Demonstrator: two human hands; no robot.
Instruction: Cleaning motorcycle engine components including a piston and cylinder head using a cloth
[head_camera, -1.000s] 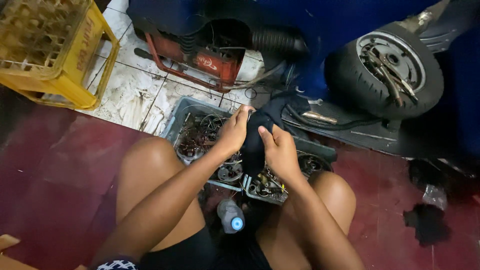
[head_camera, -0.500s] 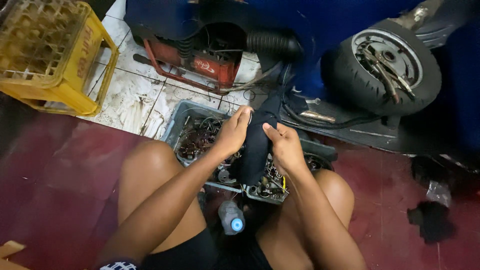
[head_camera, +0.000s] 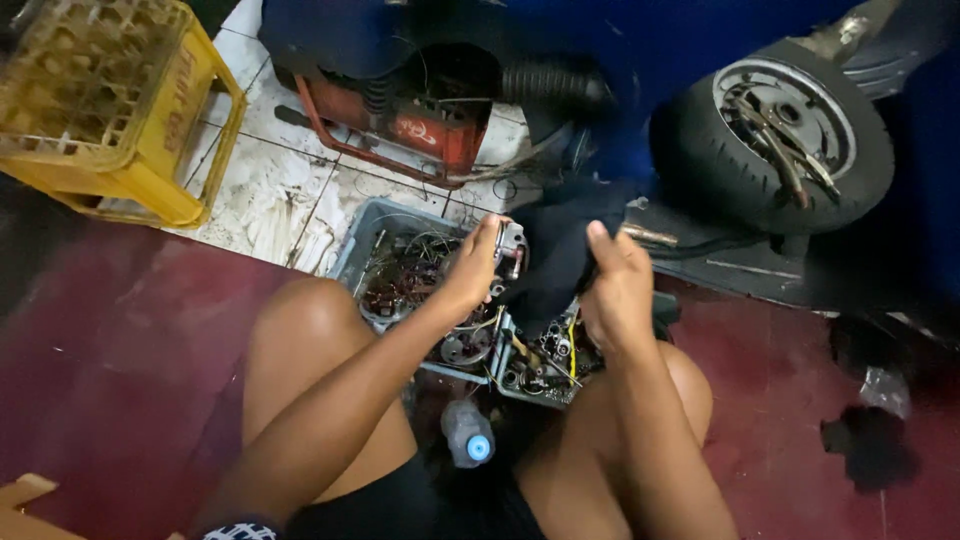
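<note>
My left hand (head_camera: 472, 272) grips a small shiny metal part (head_camera: 510, 247) just above a grey tray (head_camera: 352, 250) full of coils and small metal parts. My right hand (head_camera: 617, 285) clutches a dark cloth (head_camera: 556, 252) that hangs against the metal part. Both hands are held close together over the tray, between my bare knees. A second tray section (head_camera: 540, 365) with more small parts lies under my right hand.
A yellow plastic crate (head_camera: 110, 110) stands at the upper left on white tiles. A red-framed machine (head_camera: 420, 120) sits behind the tray. A scooter wheel (head_camera: 785, 130) and blue bodywork are at the upper right. A plastic bottle (head_camera: 467, 435) lies between my legs; a dark rag (head_camera: 870, 445) lies on the red floor.
My hands have drawn slightly apart; the left now shows the metal part clear of the cloth, which the right hand has pulled to the right.
</note>
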